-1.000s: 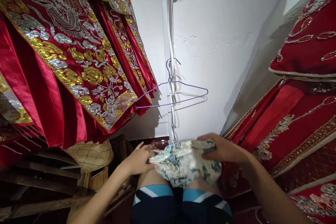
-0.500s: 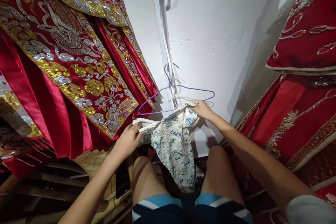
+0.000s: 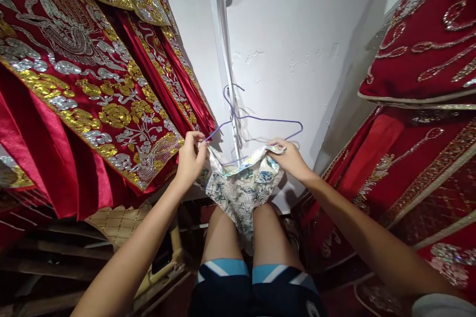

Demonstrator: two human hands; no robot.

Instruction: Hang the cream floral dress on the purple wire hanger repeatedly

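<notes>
A white garment with a blue and green swirl pattern point(image 3: 241, 193) hangs between my hands, its lower part over my thighs. My left hand point(image 3: 191, 158) is closed on its upper left corner, at the left end of a purple wire hanger point(image 3: 260, 118). With fingers closed, my right hand point(image 3: 288, 156) pinches the upper right edge of the garment, just below the hanger's right end. The hanger's hook is at a white vertical strip on the wall. Its lower bar is partly hidden behind the cloth.
Red embroidered garments with gold and silver sequins point(image 3: 115, 114) hang at the left. Beaded red garments point(image 3: 420, 69) hang at the right. A white wall point(image 3: 282, 25) stands ahead. Wooden furniture point(image 3: 174, 257) is at the lower left.
My left hand has moved up to the hanger's left end, raising that side of the garment. My knees are closer together, and the view has shifted slightly to the right.
</notes>
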